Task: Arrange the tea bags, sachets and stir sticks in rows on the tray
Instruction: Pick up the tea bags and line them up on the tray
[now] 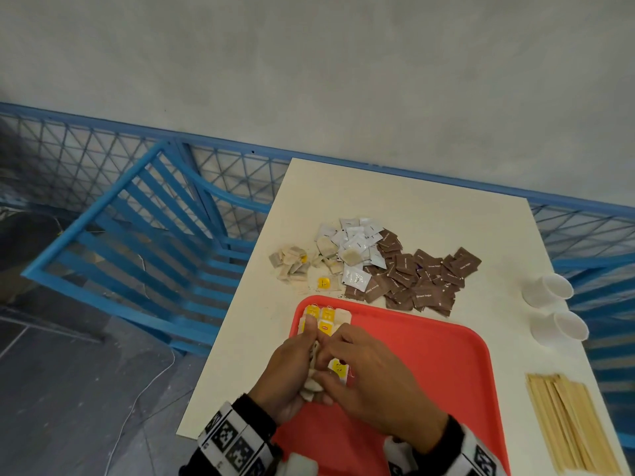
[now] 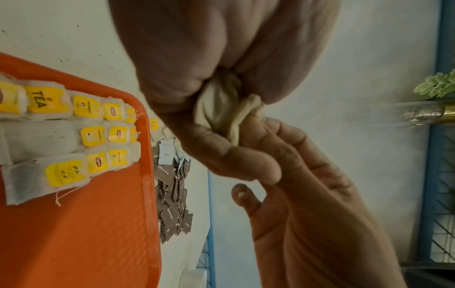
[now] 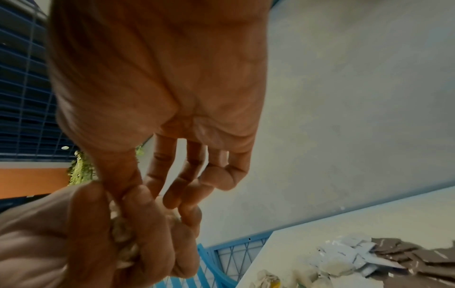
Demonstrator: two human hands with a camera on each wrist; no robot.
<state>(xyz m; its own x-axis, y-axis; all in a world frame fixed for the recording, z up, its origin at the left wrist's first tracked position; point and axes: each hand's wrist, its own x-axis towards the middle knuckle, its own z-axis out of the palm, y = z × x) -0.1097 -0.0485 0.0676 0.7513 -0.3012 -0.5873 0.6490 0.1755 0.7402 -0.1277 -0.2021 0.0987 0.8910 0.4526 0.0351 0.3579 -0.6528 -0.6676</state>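
Note:
My left hand (image 1: pixel 304 359) hovers over the red tray (image 1: pixel 429 355) and grips a crumpled bunch of tea bags (image 1: pixel 311 381); in the left wrist view the bunch (image 2: pixel 221 105) sits in the fist of the left hand (image 2: pixel 197 93). My right hand (image 1: pixel 330 359) meets it, thumb and forefinger pinching a bag in the bunch (image 3: pixel 123 233). Tea bags with yellow tags lie in rows (image 2: pixel 74 126) at the tray's far left corner (image 1: pixel 324 321). Another tagged bag (image 1: pixel 338 367) lies partly under my right hand.
Beyond the tray lie loose tea bags (image 1: pixel 292 266), white sachets (image 1: pixel 357 245) and brown sachets (image 1: pixel 419 280). Wooden stir sticks (image 1: pixel 574 427) lie at the right edge, with two paper cups (image 1: pixel 549 290) behind them. A blue chair (image 1: pixel 144 242) stands left of the table.

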